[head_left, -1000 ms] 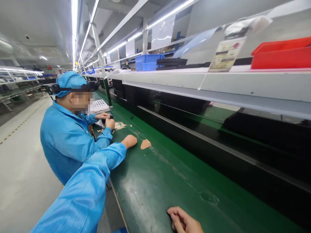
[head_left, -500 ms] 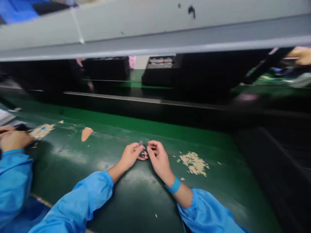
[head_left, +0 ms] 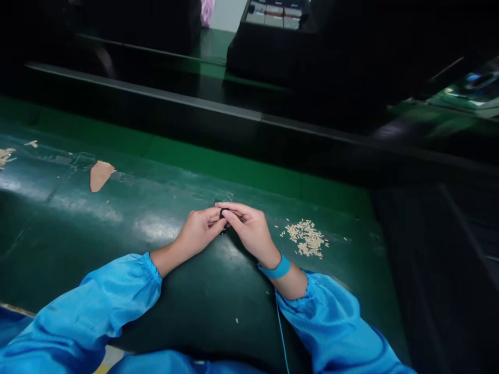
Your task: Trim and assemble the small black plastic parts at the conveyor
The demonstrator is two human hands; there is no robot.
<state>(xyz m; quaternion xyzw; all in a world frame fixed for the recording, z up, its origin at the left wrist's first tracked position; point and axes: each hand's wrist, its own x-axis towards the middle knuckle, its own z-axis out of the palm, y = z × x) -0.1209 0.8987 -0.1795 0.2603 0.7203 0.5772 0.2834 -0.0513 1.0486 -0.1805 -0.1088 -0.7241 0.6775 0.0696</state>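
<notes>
A small black part [head_left: 223,213] is pinched between my two hands above the green work surface [head_left: 195,306]; its exact kind is too small to make out. My left hand [head_left: 200,228] grips it from the left, thumb and fingers closed together. From the right, my right hand [head_left: 249,226] closes on the same part, the thumb pressed on it and the fingers reaching over the top. A blue band [head_left: 276,267] with a thin blue cord circles my right wrist. Right of that hand lies a heap of small pale pieces [head_left: 306,238].
A torn tan scrap [head_left: 101,175] lies on the surface to the left, with more pale pieces [head_left: 5,156] at the far left edge. A dark panel [head_left: 432,270] stands on the right. Behind the surface runs a metal rail [head_left: 156,93], with a black box [head_left: 268,47] beyond.
My view has tilted down, so the overhead shelf and the neighbouring person's hands have left the frame. My hands have drawn closer together, the right fingers now folded over the black part.
</notes>
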